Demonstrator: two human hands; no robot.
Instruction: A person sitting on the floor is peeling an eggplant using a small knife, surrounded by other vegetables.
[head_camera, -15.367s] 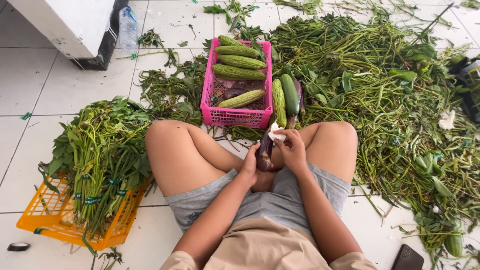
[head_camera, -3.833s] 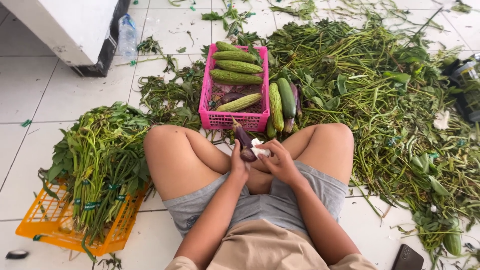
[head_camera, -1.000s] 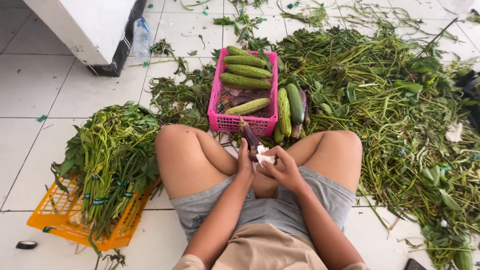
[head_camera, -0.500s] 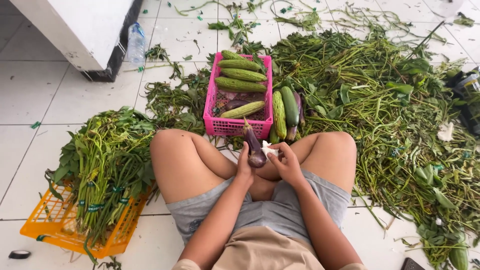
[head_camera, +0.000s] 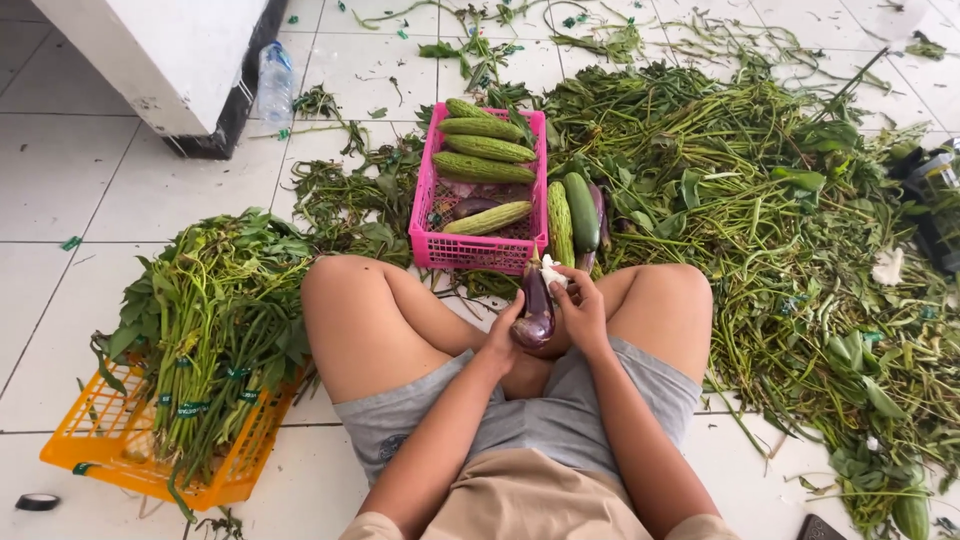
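Observation:
I sit cross-legged on a white tiled floor. My left hand (head_camera: 503, 334) holds a dark purple eggplant (head_camera: 537, 306) upright between my knees. My right hand (head_camera: 582, 305) rests against the eggplant's upper side and pinches a small white scrap (head_camera: 551, 273) near its stem. Just beyond my hands stands a pink plastic basket (head_camera: 432, 218) with several ridged green gourds (head_camera: 480, 167) and a darker vegetable inside. More green gourds (head_camera: 570, 215) lie beside the basket on its right.
An orange crate (head_camera: 100, 456) at my left knee holds tied bundles of leafy greens (head_camera: 205, 330). A wide heap of loose green stems (head_camera: 780, 220) covers the floor to the right. A plastic bottle (head_camera: 275, 82) stands by a white cabinet (head_camera: 170, 60). A tape roll (head_camera: 38, 502) lies bottom left.
The eggplant has stayed between my hands, tilting slightly as my fingers shift near its stem. The view has shifted a little; nothing else moved.

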